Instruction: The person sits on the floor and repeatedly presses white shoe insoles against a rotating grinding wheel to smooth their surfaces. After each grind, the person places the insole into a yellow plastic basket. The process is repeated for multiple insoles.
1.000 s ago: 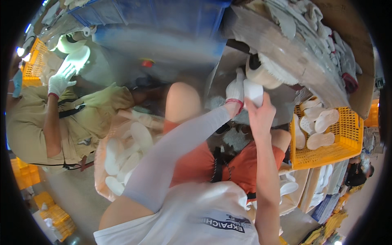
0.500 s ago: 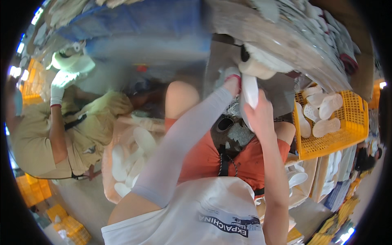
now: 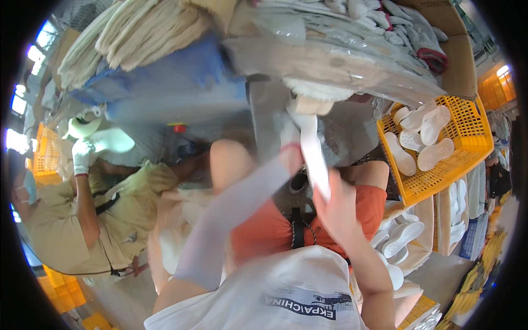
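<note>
A long white shoe sole (image 3: 313,151) slants between my hands, its far end close against a cream wheel with a fluffy white edge (image 3: 316,99). My gloved left hand (image 3: 290,144), with a red cuff and a grey sleeve behind it, grips the sole's far part; motion blurs its fingers. My bare right hand (image 3: 335,206) is closed around the near end. Whether the sole touches the wheel, I cannot tell. On the right, a yellow basket (image 3: 440,184) holds several white soles (image 3: 436,125).
A co-worker's gloved hand (image 3: 82,157) holds another white sole (image 3: 114,141) at far left. Bundled gloves (image 3: 407,30) lie under plastic at the back. More white soles (image 3: 403,239) sit in a lined container beside my right arm. A blue panel (image 3: 181,69) stands back left.
The sole has come nearer and tilted, its near end now toward the lower right. Both hands have moved nearer with it. The view has shifted, showing more gloves at the back.
</note>
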### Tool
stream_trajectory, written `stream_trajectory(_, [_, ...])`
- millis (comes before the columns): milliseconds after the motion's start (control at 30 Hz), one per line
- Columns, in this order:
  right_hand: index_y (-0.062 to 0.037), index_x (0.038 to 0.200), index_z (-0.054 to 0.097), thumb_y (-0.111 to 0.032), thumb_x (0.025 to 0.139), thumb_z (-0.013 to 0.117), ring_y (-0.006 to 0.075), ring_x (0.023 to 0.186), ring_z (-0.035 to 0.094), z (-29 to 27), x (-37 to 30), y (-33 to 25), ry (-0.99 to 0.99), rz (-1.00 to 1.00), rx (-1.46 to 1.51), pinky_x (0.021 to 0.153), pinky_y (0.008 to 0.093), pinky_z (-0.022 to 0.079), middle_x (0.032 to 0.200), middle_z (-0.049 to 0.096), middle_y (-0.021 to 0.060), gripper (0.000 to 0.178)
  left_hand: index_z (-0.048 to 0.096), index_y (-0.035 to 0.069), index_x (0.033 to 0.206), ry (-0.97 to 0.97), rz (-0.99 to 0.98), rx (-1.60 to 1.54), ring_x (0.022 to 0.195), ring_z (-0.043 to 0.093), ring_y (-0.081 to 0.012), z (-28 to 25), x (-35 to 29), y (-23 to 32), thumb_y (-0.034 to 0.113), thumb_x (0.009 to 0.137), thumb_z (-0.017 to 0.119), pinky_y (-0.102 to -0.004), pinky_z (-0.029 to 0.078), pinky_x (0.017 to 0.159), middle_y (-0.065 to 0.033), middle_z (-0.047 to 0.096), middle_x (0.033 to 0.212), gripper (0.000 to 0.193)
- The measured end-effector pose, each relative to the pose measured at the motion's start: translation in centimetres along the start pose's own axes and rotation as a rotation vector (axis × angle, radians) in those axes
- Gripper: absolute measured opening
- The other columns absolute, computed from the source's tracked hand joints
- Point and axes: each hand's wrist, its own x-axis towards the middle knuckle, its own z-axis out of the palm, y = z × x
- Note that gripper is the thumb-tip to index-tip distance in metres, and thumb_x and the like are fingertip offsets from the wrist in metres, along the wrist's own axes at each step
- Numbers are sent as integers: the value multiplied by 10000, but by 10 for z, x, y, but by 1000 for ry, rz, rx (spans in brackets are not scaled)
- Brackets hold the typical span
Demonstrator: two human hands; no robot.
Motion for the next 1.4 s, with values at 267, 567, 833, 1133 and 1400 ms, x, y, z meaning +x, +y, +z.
stream_trajectory(267, [2, 1164, 589, -30, 916, 684, 465, 744, 681, 43, 40, 48, 209, -30, 50, 628, 501, 541, 803, 675, 263, 267, 647, 83, 1241, -35, 34, 5, 904, 703, -281, -11, 8, 5, 432, 1062, 480, -401, 581, 757, -104, 714, 1093, 427])
stream_trajectory(567, [8, 1078, 633, -209, 860, 772, 457, 871, 672, 70, 85, 58, 333, 58, 63, 744, 505, 535, 911, 687, 278, 338, 638, 61, 1252, -71, 31, 10, 968, 696, -281, -38, 9, -13, 338, 1060, 504, -402, 580, 832, -114, 705, 1157, 363])
stream_trajectory(833, [15, 1405, 534, -105, 825, 742, 211, 1192, 645, 17, 92, 65, -424, 442, 827, 967, 343, 514, 1192, 691, 164, 627, 629, 41, 1263, -46, -13, -47, 1025, 690, -280, -21, 35, 23, 254, 1059, 525, -403, 580, 898, -124, 697, 1215, 313])
stream_trajectory(1133, [82, 1524, 419, -204, 966, 621, 298, 1316, 598, -4, -54, 75, -95, 951, 1332, 1116, 409, 486, 1450, 580, 208, 659, 641, 38, 1244, -170, 206, 144, 1114, 631, -160, -12, -56, 7, 218, 1091, 514, -283, 534, 933, -79, 674, 1200, 268])
stream_trajectory(1400, [69, 1378, 582, -160, 1009, 655, 202, 1168, 663, 10, -43, 55, 41, 846, 1426, 1021, 348, 518, 1270, 694, 115, 440, 614, 41, 1317, -402, 331, 592, 1190, 620, -212, -39, -54, 5, 305, 1088, 505, -349, 515, 1010, -93, 661, 1295, 366])
